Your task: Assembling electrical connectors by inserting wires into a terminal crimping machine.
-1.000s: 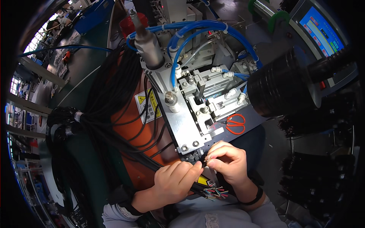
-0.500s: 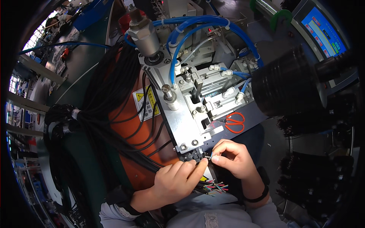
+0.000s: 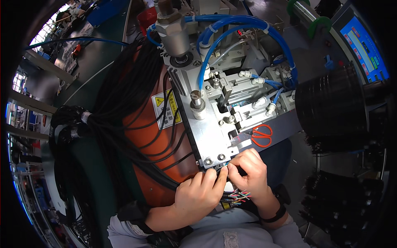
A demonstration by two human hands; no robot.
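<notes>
My left hand (image 3: 197,196) and my right hand (image 3: 248,173) meet fingertip to fingertip at the front edge of a grey metal machine plate (image 3: 211,140). Both pinch a black cable whose thin coloured wires (image 3: 237,194) fan out below my fingers. The cable end itself is hidden between the fingers, pressed against the plate's lower edge. A thick bundle of black cables (image 3: 120,103) drapes over the orange machine body (image 3: 144,132) to the left of my hands.
Red-handled scissors (image 3: 261,135) lie on the machine just above my right hand. Blue air hoses (image 3: 231,25) loop over the metal fixture. A large black spool (image 3: 331,107) and a blue screen (image 3: 366,47) stand right; black bristly bundles (image 3: 339,198) fill the lower right.
Both hands have shifted up to the plate's front edge. The coloured wire ends, held near the fingers a second ago, hang lower beneath them.
</notes>
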